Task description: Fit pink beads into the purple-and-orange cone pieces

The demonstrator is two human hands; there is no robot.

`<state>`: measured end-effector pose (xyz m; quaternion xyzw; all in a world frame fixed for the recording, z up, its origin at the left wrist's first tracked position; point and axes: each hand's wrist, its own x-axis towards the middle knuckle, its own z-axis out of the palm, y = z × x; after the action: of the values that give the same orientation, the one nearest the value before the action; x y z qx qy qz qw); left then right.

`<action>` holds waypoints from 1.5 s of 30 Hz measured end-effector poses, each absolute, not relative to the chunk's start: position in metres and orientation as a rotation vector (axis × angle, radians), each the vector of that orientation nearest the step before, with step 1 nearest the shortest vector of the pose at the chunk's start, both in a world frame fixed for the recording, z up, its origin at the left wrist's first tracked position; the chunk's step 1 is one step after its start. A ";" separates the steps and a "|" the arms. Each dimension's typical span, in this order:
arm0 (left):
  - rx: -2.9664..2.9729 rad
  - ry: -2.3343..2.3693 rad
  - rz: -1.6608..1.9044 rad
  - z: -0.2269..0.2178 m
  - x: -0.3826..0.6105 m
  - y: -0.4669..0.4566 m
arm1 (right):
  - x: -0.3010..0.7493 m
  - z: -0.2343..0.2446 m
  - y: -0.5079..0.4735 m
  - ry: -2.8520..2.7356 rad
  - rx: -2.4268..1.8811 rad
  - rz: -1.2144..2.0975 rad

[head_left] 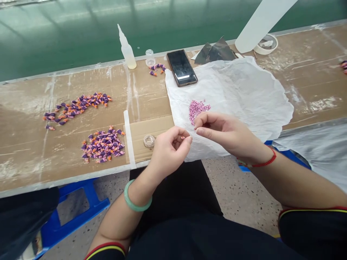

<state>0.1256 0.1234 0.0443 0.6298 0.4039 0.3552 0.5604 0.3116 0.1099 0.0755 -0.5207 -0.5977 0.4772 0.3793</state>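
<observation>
My left hand point(171, 148) pinches a small reddish-pink piece point(183, 137) between thumb and forefinger. Its other fingers are curled in, and most of the piece is hidden. My right hand point(226, 134) is at the near edge of a heap of tiny pink pieces point(197, 109), thumb and forefinger closing together at the tips. Whatever they may hold is too small to make out. The heap lies on a crumpled white sheet point(244, 85). Beside my left hand, a small clear round dish point(149, 141) sits on a cardboard piece point(141, 130).
Two groups of small purple, pink and orange figures, one nearer point(103, 144) and one farther point(78, 107), lie left. Behind stand a dropper bottle point(128, 54) and a clear cup point(150, 57). A phone point(182, 68) rests on the sheet; a tape roll point(267, 44) is back right.
</observation>
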 end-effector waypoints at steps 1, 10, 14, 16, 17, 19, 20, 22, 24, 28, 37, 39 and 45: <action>1.475 0.951 0.837 0.045 0.126 0.123 | 0.311 0.075 0.110 -1.549 -1.333 1.192; 1.249 0.891 0.814 0.043 0.128 0.124 | 0.305 0.071 0.110 -1.789 -1.351 0.913; 1.213 0.885 0.818 0.043 0.127 0.125 | 0.305 0.072 0.109 -1.866 -1.339 0.791; 1.217 0.897 0.824 0.043 0.128 0.124 | 0.305 0.073 0.108 -1.899 -1.343 0.752; 1.223 0.904 0.829 0.043 0.128 0.124 | 0.305 0.074 0.108 -1.913 -1.346 0.739; 1.230 0.914 0.841 0.043 0.129 0.124 | 0.305 0.075 0.107 -1.934 -1.356 0.729; 1.231 0.920 0.847 0.044 0.129 0.124 | 0.305 0.075 0.107 -1.941 -1.365 0.729; 1.231 0.932 0.861 0.044 0.130 0.124 | 0.305 0.076 0.107 -1.949 -1.375 0.720; 1.244 0.943 0.878 0.044 0.131 0.124 | 0.304 0.076 0.106 -1.964 -1.371 0.708; 1.266 0.948 0.898 0.046 0.128 0.124 | 0.302 0.079 0.105 -1.937 -1.364 0.618; 1.390 0.887 0.835 0.053 0.117 0.121 | 0.299 0.087 0.106 -1.961 -1.355 0.752; 1.402 0.874 0.813 0.053 0.116 0.121 | 0.299 0.086 0.106 -1.971 -1.337 0.780; 1.438 0.867 0.757 0.058 0.114 0.122 | 0.298 0.088 0.106 -2.005 -1.288 0.853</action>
<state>0.1144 0.1215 0.0578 0.6216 0.3748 0.3271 0.6051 0.2982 0.1059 0.0881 -0.4853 -0.7556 0.3213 0.3005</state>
